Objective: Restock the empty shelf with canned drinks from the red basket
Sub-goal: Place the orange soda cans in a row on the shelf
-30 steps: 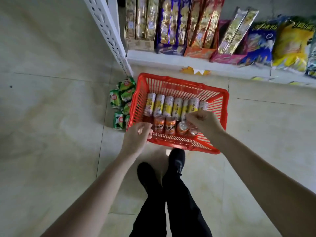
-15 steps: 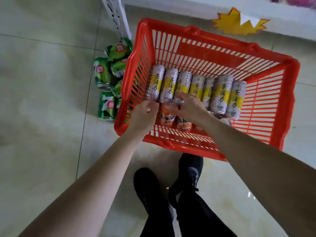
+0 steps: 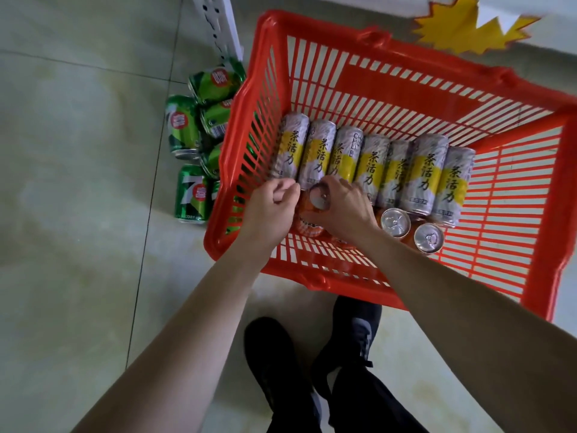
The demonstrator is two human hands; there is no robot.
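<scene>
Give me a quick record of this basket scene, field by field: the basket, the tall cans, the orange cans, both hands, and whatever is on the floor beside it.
basket: red basket on the tiled floor, below a white shelf edge
tall cans: seven yellow-banded cans lying side by side in the basket
orange cans: orange cans upright in front of that row
right hand: right hand grips an orange can
left hand: left hand, fingers curled, inside the basket's left corner; whether it holds anything is unclear
floor: green 7-Up cans piled outside the basket's left wall
</scene>
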